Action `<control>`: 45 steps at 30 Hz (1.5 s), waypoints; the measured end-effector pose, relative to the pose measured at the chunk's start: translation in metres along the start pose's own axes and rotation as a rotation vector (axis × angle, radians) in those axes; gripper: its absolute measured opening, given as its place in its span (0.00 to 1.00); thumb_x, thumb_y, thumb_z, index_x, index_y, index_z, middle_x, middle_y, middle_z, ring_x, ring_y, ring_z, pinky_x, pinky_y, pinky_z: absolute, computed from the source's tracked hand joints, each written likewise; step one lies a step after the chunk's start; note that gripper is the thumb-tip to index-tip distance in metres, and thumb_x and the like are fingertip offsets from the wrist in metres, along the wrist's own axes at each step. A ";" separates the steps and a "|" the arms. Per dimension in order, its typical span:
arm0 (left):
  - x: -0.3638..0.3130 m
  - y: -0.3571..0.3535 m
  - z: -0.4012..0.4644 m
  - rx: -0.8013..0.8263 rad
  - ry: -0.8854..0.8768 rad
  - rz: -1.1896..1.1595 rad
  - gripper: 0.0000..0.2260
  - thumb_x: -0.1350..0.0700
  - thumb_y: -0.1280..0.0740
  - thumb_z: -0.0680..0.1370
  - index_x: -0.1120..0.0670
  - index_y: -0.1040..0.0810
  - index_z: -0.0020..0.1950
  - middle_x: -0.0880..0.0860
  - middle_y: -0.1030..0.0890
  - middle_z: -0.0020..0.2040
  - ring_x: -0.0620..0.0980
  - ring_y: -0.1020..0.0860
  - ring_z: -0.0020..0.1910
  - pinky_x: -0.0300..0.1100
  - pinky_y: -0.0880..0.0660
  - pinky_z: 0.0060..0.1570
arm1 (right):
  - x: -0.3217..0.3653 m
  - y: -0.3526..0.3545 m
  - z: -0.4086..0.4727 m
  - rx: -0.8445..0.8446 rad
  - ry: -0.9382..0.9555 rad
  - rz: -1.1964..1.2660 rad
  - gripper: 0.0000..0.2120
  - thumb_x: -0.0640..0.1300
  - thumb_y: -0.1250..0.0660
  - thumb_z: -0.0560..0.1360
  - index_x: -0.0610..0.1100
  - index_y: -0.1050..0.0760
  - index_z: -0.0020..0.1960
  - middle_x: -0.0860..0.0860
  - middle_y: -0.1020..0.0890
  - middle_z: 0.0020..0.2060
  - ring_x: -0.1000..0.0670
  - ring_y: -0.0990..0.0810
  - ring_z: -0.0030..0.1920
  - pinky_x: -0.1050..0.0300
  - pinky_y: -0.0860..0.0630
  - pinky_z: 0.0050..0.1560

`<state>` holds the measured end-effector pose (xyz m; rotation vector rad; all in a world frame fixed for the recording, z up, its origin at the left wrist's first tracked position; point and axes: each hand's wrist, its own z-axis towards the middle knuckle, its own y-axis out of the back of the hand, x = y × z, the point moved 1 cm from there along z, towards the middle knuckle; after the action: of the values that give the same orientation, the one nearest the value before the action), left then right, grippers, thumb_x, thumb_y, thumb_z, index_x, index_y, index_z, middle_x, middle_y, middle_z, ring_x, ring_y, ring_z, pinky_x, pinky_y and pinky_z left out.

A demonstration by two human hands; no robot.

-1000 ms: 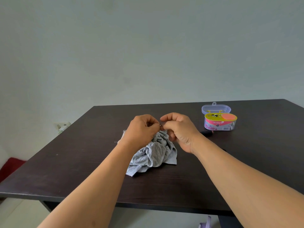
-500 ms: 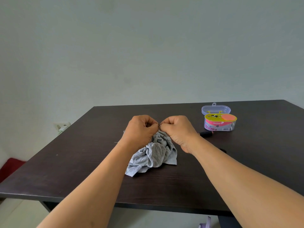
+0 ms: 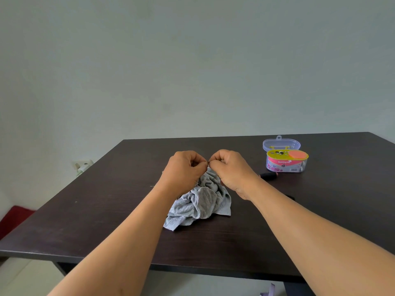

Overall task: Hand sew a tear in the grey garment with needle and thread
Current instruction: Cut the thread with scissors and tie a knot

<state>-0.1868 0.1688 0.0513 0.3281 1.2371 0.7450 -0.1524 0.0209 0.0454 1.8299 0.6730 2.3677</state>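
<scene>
Head view: the garment (image 3: 201, 201) lies bunched on the table (image 3: 320, 221), its top fold raised between both hands. The left hand (image 3: 183, 169) and right hand (image 3: 230, 169) meet fingertip to fingertip directly above it, fingers curled, pinching the fold; the needle is too small to tell.

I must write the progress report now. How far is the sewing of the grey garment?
Done: the sewing kit stands open on the table, and a dark spool lies beside it. In hand: the left hand and right hand pinch the bunched grey garment at its top. The needle, stitches and tear are too small to see, so what is left is unclear.
</scene>
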 end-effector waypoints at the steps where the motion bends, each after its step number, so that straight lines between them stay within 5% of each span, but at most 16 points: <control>1: 0.000 0.000 0.000 0.000 -0.002 0.001 0.05 0.53 0.30 0.77 0.48 0.18 0.41 0.46 0.19 0.31 0.39 0.30 0.23 0.38 0.30 0.29 | 0.001 0.000 0.000 -0.018 0.006 -0.009 0.05 0.39 0.36 0.76 0.43 0.21 0.44 0.52 0.24 0.29 0.55 0.30 0.29 0.58 0.30 0.32; 8: 0.002 0.003 0.000 -0.002 0.002 0.003 0.04 0.54 0.31 0.77 0.48 0.18 0.42 0.49 0.17 0.36 0.43 0.27 0.26 0.34 0.29 0.25 | 0.002 0.002 0.003 -0.060 0.025 -0.014 0.04 0.44 0.28 0.74 0.48 0.17 0.40 0.53 0.15 0.37 0.52 0.16 0.41 0.52 0.18 0.46; 13: 0.002 0.004 0.001 -0.011 -0.001 -0.003 0.04 0.54 0.31 0.77 0.49 0.18 0.43 0.50 0.16 0.38 0.42 0.26 0.28 0.32 0.28 0.27 | -0.002 0.001 0.004 -0.081 0.084 -0.158 0.06 0.48 0.29 0.72 0.57 0.20 0.37 0.58 0.19 0.44 0.52 0.20 0.47 0.44 0.24 0.55; 18: 0.001 0.003 0.001 0.006 -0.014 -0.014 0.04 0.55 0.31 0.77 0.50 0.18 0.42 0.48 0.19 0.33 0.41 0.30 0.24 0.34 0.31 0.25 | 0.001 0.000 0.001 -0.032 0.088 -0.056 0.04 0.39 0.32 0.73 0.43 0.21 0.39 0.52 0.20 0.31 0.54 0.26 0.29 0.56 0.27 0.35; 22: 0.000 0.002 0.000 0.010 -0.008 -0.020 0.05 0.55 0.31 0.77 0.50 0.18 0.42 0.49 0.19 0.32 0.41 0.30 0.24 0.36 0.31 0.26 | -0.001 -0.003 0.003 0.010 0.032 0.042 0.05 0.36 0.36 0.75 0.42 0.24 0.41 0.47 0.22 0.29 0.52 0.26 0.27 0.58 0.28 0.30; 25: 0.002 0.003 0.000 0.016 -0.004 -0.016 0.05 0.56 0.31 0.77 0.51 0.18 0.42 0.52 0.18 0.34 0.41 0.30 0.23 0.35 0.31 0.24 | -0.001 -0.003 0.003 -0.002 0.062 -0.001 0.04 0.38 0.35 0.74 0.41 0.22 0.42 0.50 0.27 0.27 0.55 0.34 0.26 0.59 0.34 0.30; 36: 0.011 0.003 0.001 0.015 0.030 0.000 0.06 0.54 0.32 0.78 0.49 0.18 0.43 0.47 0.18 0.34 0.38 0.30 0.24 0.32 0.32 0.27 | -0.007 -0.003 0.007 -0.022 0.124 -0.079 0.05 0.43 0.30 0.75 0.47 0.18 0.40 0.43 0.19 0.28 0.52 0.28 0.27 0.56 0.28 0.33; 41: 0.007 0.001 0.003 0.121 0.245 -0.399 0.10 0.52 0.32 0.81 0.56 0.15 0.47 0.63 0.15 0.48 0.48 0.29 0.30 0.37 0.32 0.26 | -0.006 -0.003 0.009 -0.082 0.263 -0.153 0.07 0.42 0.30 0.76 0.50 0.17 0.42 0.58 0.29 0.18 0.56 0.34 0.21 0.63 0.33 0.27; 45: 0.006 0.004 0.003 0.221 0.403 -0.636 0.12 0.56 0.31 0.80 0.64 0.18 0.54 0.57 0.15 0.44 0.44 0.32 0.27 0.32 0.37 0.19 | -0.004 -0.001 0.007 -0.084 0.329 -0.136 0.06 0.40 0.28 0.75 0.50 0.15 0.44 0.58 0.16 0.31 0.60 0.19 0.32 0.61 0.20 0.38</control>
<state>-0.1844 0.1763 0.0509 -0.0541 1.6937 0.1209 -0.1444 0.0224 0.0426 1.3287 0.6879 2.5843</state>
